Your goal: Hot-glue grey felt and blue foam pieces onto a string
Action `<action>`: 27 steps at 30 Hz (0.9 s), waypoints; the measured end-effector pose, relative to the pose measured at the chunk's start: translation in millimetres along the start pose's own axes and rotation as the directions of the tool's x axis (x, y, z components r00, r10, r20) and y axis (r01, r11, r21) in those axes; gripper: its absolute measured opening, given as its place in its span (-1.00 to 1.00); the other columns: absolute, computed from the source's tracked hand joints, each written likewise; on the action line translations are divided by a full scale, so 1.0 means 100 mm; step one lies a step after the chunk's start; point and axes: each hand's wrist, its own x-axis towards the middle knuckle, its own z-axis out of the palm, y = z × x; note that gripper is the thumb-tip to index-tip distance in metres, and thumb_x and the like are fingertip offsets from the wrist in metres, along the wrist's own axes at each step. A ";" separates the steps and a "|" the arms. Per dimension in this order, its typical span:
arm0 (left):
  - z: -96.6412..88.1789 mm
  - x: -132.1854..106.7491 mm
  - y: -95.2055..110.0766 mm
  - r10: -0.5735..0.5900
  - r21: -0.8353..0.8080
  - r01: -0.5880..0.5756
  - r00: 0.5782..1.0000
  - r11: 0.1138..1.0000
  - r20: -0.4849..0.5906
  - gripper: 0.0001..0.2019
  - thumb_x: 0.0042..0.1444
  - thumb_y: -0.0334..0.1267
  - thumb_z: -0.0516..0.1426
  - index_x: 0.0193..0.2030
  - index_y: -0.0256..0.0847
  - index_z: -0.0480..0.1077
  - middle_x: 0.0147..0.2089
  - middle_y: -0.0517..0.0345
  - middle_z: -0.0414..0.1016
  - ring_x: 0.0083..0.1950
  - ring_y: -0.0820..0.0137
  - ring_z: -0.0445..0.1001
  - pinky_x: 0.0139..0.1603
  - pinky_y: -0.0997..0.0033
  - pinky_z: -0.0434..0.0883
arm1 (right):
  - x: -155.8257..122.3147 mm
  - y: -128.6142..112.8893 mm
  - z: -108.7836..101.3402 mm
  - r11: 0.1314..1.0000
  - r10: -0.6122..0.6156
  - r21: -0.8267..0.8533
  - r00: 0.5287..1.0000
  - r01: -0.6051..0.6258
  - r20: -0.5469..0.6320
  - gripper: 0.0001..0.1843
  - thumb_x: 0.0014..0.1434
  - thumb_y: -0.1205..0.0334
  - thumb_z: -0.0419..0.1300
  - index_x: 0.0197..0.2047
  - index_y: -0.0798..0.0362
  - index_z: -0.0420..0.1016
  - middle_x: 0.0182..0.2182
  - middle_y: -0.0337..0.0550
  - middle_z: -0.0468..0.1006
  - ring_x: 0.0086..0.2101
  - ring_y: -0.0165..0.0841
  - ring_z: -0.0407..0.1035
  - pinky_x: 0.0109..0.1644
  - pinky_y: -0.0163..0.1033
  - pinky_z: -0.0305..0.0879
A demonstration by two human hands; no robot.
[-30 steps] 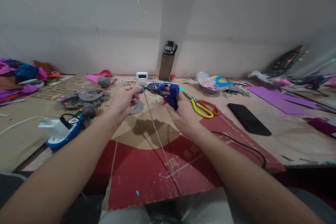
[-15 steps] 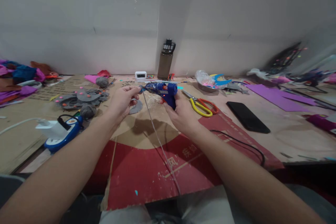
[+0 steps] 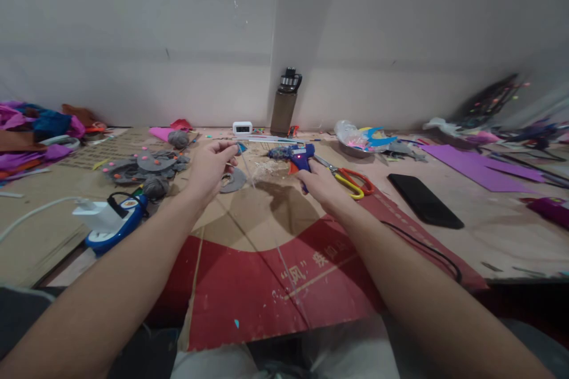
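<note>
My left hand (image 3: pixel 208 170) pinches a small blue piece (image 3: pixel 241 147) between thumb and fingertips. From that piece a thin grey yarn (image 3: pixel 247 169) hangs down over the cardboard, blurred lower down. To the right, my right hand (image 3: pixel 325 185) grips the handle of a blue glue gun (image 3: pixel 302 157). Its smeared nozzle points left, low over the board and apart from the blue piece; whether it touches the table I cannot tell. Below my left fingers lies a flat grey disc (image 3: pixel 237 180). Scissors (image 3: pixel 355 180) with yellow and orange handles rest just beyond my right hand.
Red-printed cardboard (image 3: pixel 267 284) covers the near table. A blue power strip (image 3: pixel 118 231) with a white charger, and grey felt pieces (image 3: pixel 142 166), lie left. A phone (image 3: pixel 424 200) and purple sheets (image 3: pixel 480 169) lie right. A bottle (image 3: pixel 284 108) and small clock (image 3: pixel 242 128) stand behind.
The glue gun has moved right and slightly down, away from the blue piece that its nozzle was at. My left hand keeps its pinch, and the view has shifted slightly.
</note>
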 end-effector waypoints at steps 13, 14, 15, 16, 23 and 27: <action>0.06 -0.16 0.11 0.388 0.439 -0.357 0.921 0.824 0.022 -0.95 -0.08 -0.33 0.20 -0.42 -0.22 0.48 -0.41 0.16 0.48 -0.43 0.48 0.37 -0.39 0.52 0.30 | -0.06 -0.58 0.17 0.990 -0.086 0.107 0.994 0.092 -0.065 -0.80 0.08 0.17 0.14 -0.24 0.01 0.21 -0.29 -0.12 0.41 -0.29 -0.33 0.34 -0.15 -0.11 0.32; 0.07 -0.19 0.13 0.429 0.469 -0.393 0.903 0.791 0.032 -0.97 -0.10 -0.36 0.20 -0.44 -0.21 0.48 -0.38 0.15 0.49 -0.38 0.46 0.39 -0.34 0.52 0.32 | -0.05 -0.69 0.27 0.968 -0.015 0.249 1.000 0.014 0.001 -0.75 0.05 0.18 0.16 -0.23 0.00 0.18 -0.30 -0.16 0.41 -0.31 -0.35 0.36 -0.20 -0.16 0.34; 0.08 -0.20 0.15 0.459 0.489 -0.419 0.887 0.765 0.041 -0.96 -0.10 -0.39 0.20 -0.45 -0.21 0.47 -0.35 0.14 0.50 -0.34 0.45 0.40 -0.29 0.51 0.33 | -0.04 -0.79 0.36 0.929 0.061 0.362 0.997 -0.078 0.056 -0.72 0.04 0.20 0.17 -0.22 -0.02 0.15 -0.31 -0.20 0.41 -0.35 -0.38 0.36 -0.25 -0.19 0.35; 0.08 -0.21 0.17 0.478 0.499 -0.435 0.877 0.749 0.047 -0.95 -0.11 -0.40 0.19 -0.46 -0.20 0.47 -0.34 0.14 0.50 -0.31 0.44 0.41 -0.26 0.51 0.33 | -0.03 -0.86 0.44 0.868 0.120 0.469 0.985 -0.165 0.124 -0.71 0.04 0.21 0.16 -0.21 -0.03 0.11 -0.35 -0.25 0.40 -0.40 -0.41 0.36 -0.31 -0.21 0.35; 0.08 -0.16 0.10 0.319 0.349 -0.320 0.946 0.881 0.063 -0.94 -0.03 -0.31 0.19 -0.42 -0.24 0.42 -0.49 0.21 0.44 -0.50 0.50 0.36 -0.43 0.50 0.33 | 0.08 -0.81 0.62 0.863 0.070 0.503 0.997 -0.055 -0.011 -0.91 0.09 0.24 0.10 -0.35 -0.01 0.22 -0.48 -0.35 0.29 -0.50 -0.49 0.22 -0.44 -0.35 0.21; 0.14 -0.14 0.03 0.159 0.072 -0.164 0.985 0.984 0.072 -0.87 -0.07 -0.28 0.24 -0.42 -0.25 0.38 -0.52 0.22 0.42 -0.51 0.50 0.40 -0.45 0.49 0.40 | 0.08 -0.72 0.58 0.893 0.003 0.450 0.997 0.032 -0.078 -0.92 0.12 0.22 0.10 -0.39 0.02 0.29 -0.44 -0.28 0.37 -0.39 -0.44 0.28 -0.33 -0.31 0.23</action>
